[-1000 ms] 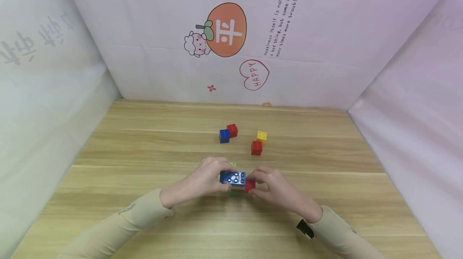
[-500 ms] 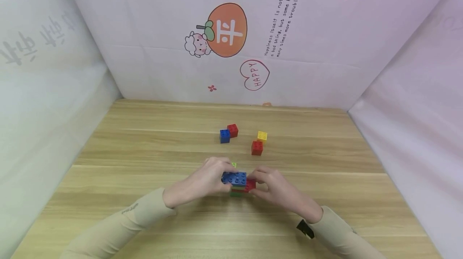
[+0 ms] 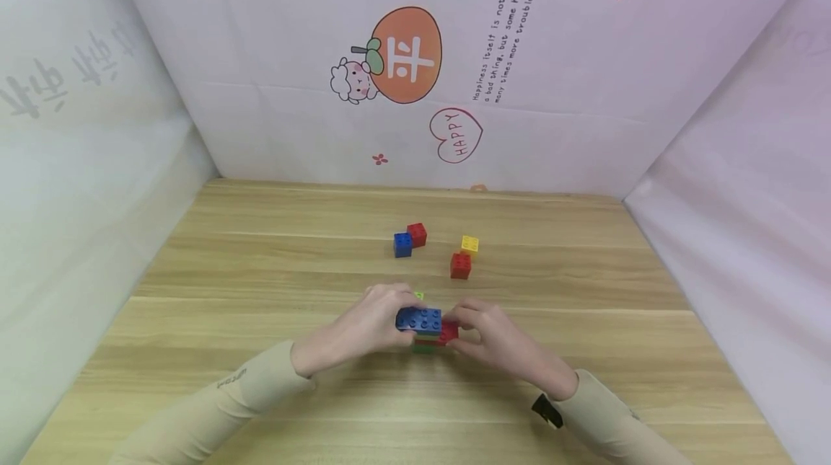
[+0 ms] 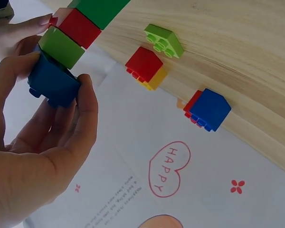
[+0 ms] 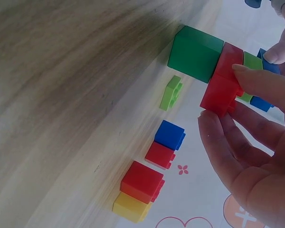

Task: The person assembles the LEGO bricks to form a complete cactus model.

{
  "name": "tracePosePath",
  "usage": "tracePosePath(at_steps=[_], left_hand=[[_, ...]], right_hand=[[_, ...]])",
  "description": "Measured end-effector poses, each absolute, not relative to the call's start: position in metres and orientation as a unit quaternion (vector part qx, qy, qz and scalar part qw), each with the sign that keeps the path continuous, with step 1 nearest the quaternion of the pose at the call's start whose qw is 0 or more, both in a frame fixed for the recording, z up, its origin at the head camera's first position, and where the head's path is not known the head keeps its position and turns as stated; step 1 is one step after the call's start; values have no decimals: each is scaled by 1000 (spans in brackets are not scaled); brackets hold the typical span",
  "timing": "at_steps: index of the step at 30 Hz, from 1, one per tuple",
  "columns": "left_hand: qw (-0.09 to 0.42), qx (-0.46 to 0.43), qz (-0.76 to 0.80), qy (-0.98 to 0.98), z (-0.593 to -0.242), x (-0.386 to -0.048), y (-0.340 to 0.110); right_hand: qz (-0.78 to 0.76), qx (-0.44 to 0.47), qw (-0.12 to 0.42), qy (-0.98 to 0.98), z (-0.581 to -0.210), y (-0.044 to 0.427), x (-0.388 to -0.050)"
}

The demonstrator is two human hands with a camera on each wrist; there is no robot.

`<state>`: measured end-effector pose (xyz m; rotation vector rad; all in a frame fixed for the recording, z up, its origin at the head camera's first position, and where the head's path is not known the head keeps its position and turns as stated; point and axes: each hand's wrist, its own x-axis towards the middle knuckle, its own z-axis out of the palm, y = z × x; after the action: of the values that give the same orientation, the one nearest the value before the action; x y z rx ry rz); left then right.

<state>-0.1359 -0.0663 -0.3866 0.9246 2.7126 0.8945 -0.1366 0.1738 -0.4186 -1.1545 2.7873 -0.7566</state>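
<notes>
A stack of toy building bricks stands between the two hands. At its base is a dark green block (image 5: 194, 53), with a red brick (image 3: 449, 334) above it that juts out to the right. A light green brick (image 4: 61, 47) sits over the red one, and a long blue brick (image 3: 422, 321) tops the stack. My left hand (image 3: 373, 321) grips the blue brick between thumb and fingers. On the other side, my right hand (image 3: 493, 339) pinches the jutting end of the red brick. Whether the blue brick is fully seated cannot be made out.
Just behind the stack lies a loose, thin light green brick (image 5: 170, 93). Farther back on the wooden table (image 3: 292, 234) are a small blue brick (image 3: 402, 245) touching a red brick (image 3: 418, 234), and another red brick (image 3: 461, 265) beside a yellow brick (image 3: 470, 244). White printed sheets surround the table.
Very little differs. The blue brick's top has lost its bright glare since a second ago, with a slight shift of the left hand. Both grips stay the same.
</notes>
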Motion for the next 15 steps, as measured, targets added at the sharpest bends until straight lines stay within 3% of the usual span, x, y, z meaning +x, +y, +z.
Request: tracePosePath(at_steps=[15], left_hand=[[70, 296, 319, 898, -395, -137, -69]], right_hand=[[-240, -354, 27, 904, -417, 173, -136]])
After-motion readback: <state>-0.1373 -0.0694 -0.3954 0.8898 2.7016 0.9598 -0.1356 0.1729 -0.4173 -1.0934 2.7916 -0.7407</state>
